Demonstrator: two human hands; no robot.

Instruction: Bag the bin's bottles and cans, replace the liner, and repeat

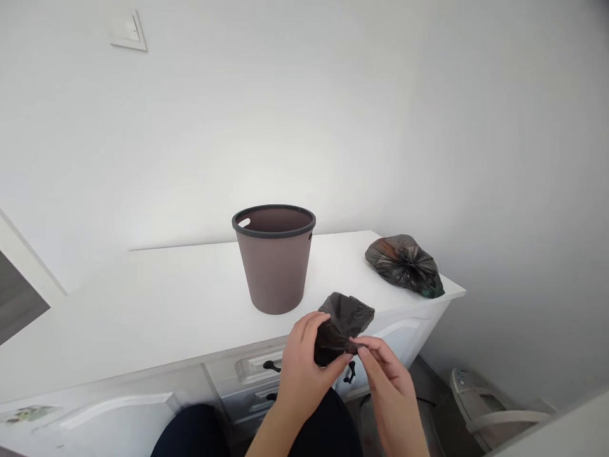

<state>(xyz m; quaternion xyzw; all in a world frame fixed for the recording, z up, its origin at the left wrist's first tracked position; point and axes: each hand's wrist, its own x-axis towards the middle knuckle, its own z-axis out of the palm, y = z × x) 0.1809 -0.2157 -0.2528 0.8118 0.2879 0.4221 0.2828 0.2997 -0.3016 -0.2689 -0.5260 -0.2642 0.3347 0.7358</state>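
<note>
A crumpled black plastic trash bag (pixel 349 314) is held in front of the cabinet's edge. My left hand (pixel 304 362) wraps round its left side, thumb and fingers closed on the plastic. With its fingertips, my right hand (pixel 387 374) pinches the bag's lower right part, close to my left thumb. Beyond my hands, a brownish-mauve trash can (pixel 276 270) with a dark rim stands upright on the white cabinet top. I see no liner over its rim; its bottom inside is hidden.
A filled, gathered black trash bag (pixel 404 263) lies at the right end of the white cabinet top (pixel 190 304). Drawers with black handles (pixel 272 366) face me below. A light-coloured appliance (pixel 480 400) stands on the floor at right. White walls rise behind and to the right.
</note>
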